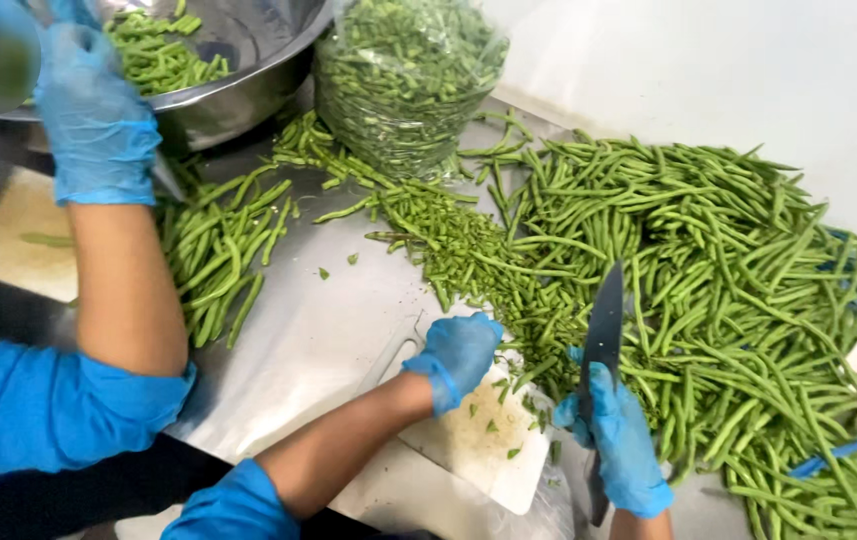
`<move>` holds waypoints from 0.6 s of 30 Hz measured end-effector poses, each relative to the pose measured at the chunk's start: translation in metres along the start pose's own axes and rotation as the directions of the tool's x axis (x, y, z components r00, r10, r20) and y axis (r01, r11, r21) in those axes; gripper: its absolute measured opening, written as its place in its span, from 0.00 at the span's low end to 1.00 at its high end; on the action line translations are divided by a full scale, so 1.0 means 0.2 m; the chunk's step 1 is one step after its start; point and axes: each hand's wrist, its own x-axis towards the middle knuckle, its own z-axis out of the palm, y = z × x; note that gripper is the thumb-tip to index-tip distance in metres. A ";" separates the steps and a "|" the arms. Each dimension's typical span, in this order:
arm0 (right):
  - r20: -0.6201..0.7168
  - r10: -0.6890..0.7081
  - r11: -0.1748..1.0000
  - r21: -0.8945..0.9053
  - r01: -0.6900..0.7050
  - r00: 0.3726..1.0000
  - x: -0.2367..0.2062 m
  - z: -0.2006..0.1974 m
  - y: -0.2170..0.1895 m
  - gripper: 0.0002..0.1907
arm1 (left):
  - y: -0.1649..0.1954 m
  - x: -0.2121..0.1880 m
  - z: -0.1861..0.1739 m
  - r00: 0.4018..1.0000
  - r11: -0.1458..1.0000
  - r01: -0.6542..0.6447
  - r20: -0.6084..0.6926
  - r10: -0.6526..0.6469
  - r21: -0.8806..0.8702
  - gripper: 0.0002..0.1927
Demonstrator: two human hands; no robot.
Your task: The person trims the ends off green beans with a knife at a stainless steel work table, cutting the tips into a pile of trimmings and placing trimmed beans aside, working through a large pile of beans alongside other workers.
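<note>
My right hand (616,445), in a blue glove, grips a dark-bladed knife (603,330) with the blade pointing away, over the edge of a big heap of whole green beans (728,250). My left hand (458,352), also gloved, rests with curled fingers at the far corner of a white cutting board (483,465), beside a trail of cut bean pieces (453,245). What lies under its fingers is hidden. Bean scraps dot the board.
A co-worker's gloved hand (96,120) and bare forearm reach along the left toward a steel bowl (248,60) holding beans. A clear bag of cut beans (403,75) stands behind. Another bunch of beans (220,250) lies on the steel table (318,330).
</note>
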 end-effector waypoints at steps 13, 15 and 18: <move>-0.006 -0.156 0.884 -0.447 0.137 0.988 -0.02 0.17 0.04 0.21 | 0.24 -0.21 -0.20 0.960 0.960 -0.280 0.018 0.280 -0.011 0.06; 0.053 -0.216 0.922 -0.318 0.222 0.975 -0.02 0.17 0.04 0.23 | 0.24 -0.22 -0.21 0.954 0.946 -0.298 -0.016 0.298 -0.127 0.06; 0.211 -0.048 0.982 0.189 0.007 0.976 -0.03 0.14 0.04 0.27 | 0.24 -0.23 -0.24 0.969 0.860 -0.246 -0.128 0.210 -0.447 0.07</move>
